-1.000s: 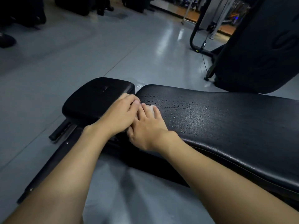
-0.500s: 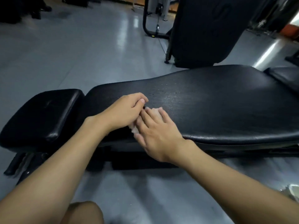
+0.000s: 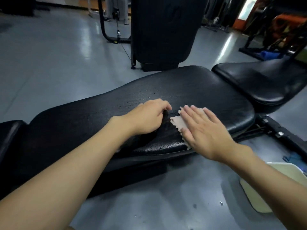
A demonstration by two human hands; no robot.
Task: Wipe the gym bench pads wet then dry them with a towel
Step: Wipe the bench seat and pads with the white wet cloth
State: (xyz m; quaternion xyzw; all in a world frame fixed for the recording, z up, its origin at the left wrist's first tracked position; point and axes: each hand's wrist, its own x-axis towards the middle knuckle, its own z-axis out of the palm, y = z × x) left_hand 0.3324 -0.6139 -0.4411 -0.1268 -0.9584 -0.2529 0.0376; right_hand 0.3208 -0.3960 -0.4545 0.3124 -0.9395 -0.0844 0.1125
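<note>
A long black bench pad (image 3: pixel 191 90) runs across the view, its surface beaded with water. A separate black seat pad (image 3: pixel 259 80) lies at its right end and a small black pad (image 3: pixel 8 130) at its left end. My right hand (image 3: pixel 204 130) lies flat, fingers spread, pressing a small pale cloth (image 3: pixel 178 122) onto the long pad near its front edge. My left hand (image 3: pixel 147 116) rests on the pad just left of the cloth, fingers curled, apart from it and holding nothing that I can see.
A pale basin (image 3: pixel 259 193) stands on the grey floor at the lower right, with a blue cloth (image 3: pixel 292 159) beside it. A black upright machine pad (image 3: pixel 162 30) and a cable frame (image 3: pixel 114 39) stand behind the bench. More equipment crowds the far right.
Both hands and the cloth have slid to the right along the long pad, away from the small left pad. The hands, together before, have come apart, and my view has swung right.
</note>
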